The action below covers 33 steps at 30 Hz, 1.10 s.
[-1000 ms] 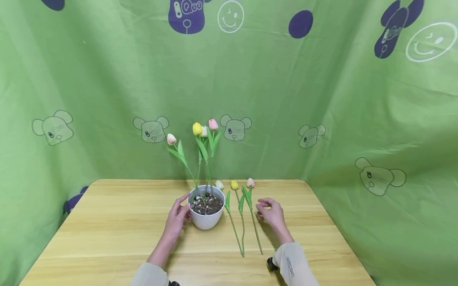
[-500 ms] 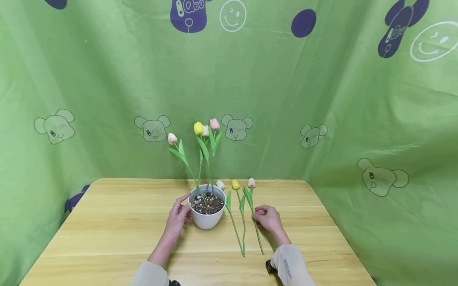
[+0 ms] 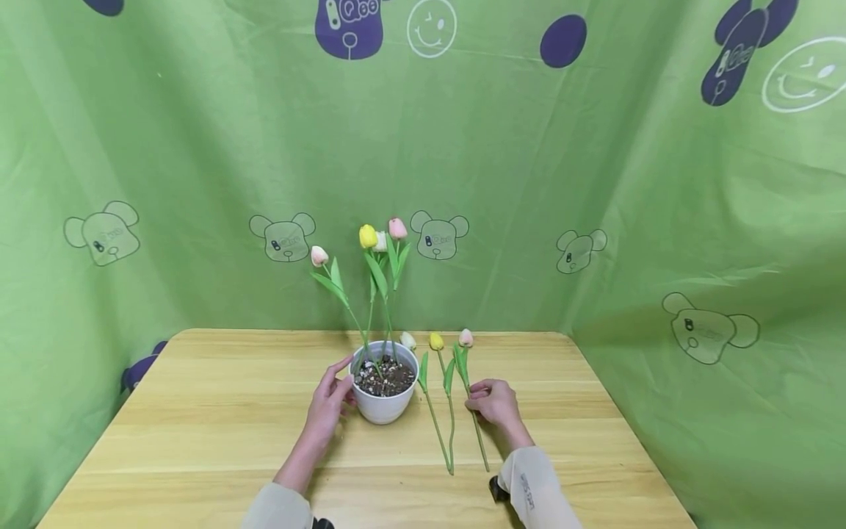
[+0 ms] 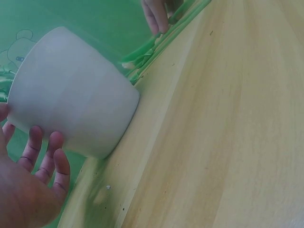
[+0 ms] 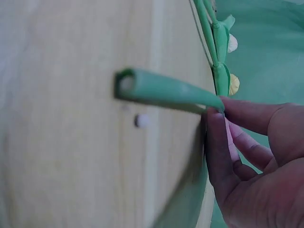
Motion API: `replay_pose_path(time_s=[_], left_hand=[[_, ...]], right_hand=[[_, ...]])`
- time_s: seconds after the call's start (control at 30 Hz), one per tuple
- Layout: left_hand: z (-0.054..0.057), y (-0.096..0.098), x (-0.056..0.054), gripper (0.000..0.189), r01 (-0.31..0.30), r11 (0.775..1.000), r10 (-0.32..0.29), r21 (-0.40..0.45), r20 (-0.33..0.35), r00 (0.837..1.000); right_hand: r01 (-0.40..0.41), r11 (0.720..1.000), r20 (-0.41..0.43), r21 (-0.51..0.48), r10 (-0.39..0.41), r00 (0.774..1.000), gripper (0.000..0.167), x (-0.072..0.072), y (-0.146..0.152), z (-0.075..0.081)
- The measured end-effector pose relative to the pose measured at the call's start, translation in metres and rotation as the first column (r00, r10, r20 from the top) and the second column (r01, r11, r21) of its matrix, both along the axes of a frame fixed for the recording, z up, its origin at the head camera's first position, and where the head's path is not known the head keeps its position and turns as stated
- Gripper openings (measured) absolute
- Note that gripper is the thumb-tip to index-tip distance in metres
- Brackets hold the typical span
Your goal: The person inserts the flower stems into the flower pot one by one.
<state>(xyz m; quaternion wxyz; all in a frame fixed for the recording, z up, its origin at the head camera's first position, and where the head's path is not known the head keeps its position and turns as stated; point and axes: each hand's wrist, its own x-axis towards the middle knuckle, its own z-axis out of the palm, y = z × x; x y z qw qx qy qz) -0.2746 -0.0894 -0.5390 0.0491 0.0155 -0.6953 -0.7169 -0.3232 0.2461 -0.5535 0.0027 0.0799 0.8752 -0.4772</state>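
Note:
A white flowerpot (image 3: 382, 408) filled with dark, speckled soil stands on the table, with several tulips upright or leaning in it. My left hand (image 3: 325, 408) rests against the pot's left side, fingertips touching its wall and rim; in the left wrist view its fingers (image 4: 32, 149) lie loosely along the wall. To the right, my right hand (image 3: 496, 402) pinches the stem of a pink tulip (image 3: 465, 338) between thumb and forefinger. The right wrist view shows the cut end of that green stem (image 5: 161, 89) pointing toward the camera. Its bloom is mostly hidden there by the hand.
Between pot and right hand lie a yellow tulip (image 3: 436, 342) and a white tulip (image 3: 407, 341), their stem ends together. The wooden table (image 3: 198, 411) meets a printed green curtain (image 3: 489, 147) at its back edge.
My right hand has moved slightly left and down onto the pink tulip's stem and now pinches it; the tulip's leaves have turned a little. My left hand stays at the pot.

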Motion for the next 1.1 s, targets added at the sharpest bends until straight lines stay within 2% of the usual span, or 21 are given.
replay_pose_path(time_s=[0.1, 0.23, 0.4, 0.53, 0.8, 0.97, 1.1], left_hand=[[-0.001, 0.000, -0.001, 0.043, 0.000, 1.000, 0.000, -0.002, -0.004, 1.000], [-0.014, -0.001, -0.007, 0.044, -0.007, 1.000, 0.007, -0.002, -0.026, 1.000], [-0.013, -0.001, -0.006, 0.045, -0.013, 1.000, 0.013, -0.001, -0.018, 1.000], [-0.008, 0.000, -0.004, 0.045, -0.006, 1.000, 0.006, 0.006, -0.006, 1.000], [0.017, 0.000, 0.012, 0.044, 0.014, 1.000, -0.014, 0.024, -0.011, 1.000], [0.015, 0.001, 0.012, 0.045, 0.010, 1.000, -0.010, 0.022, -0.034, 0.999], [0.015, 0.001, 0.011, 0.044, 0.011, 1.000, -0.011, 0.029, -0.015, 1.000]], right_hand=[[0.021, 0.998, 0.016, -0.051, -0.020, 1.000, 0.031, 0.000, 0.002, 0.000], [0.056, 0.991, 0.014, -0.118, -0.054, 0.998, 0.032, 0.002, 0.004, 0.007], [0.081, 0.973, -0.002, -0.216, -0.083, 0.997, 0.035, 0.004, 0.006, 0.021], [0.091, 0.958, -0.015, -0.271, -0.099, 0.995, 0.038, 0.004, 0.008, 0.031], [0.085, 0.946, -0.071, -0.313, -0.113, 0.991, 0.039, 0.004, 0.005, 0.045], [0.071, 0.941, -0.109, -0.332, -0.113, 0.988, 0.039, 0.004, 0.001, 0.055], [0.057, 0.934, -0.125, -0.352, -0.107, 0.986, 0.040, 0.004, -0.002, 0.063]])
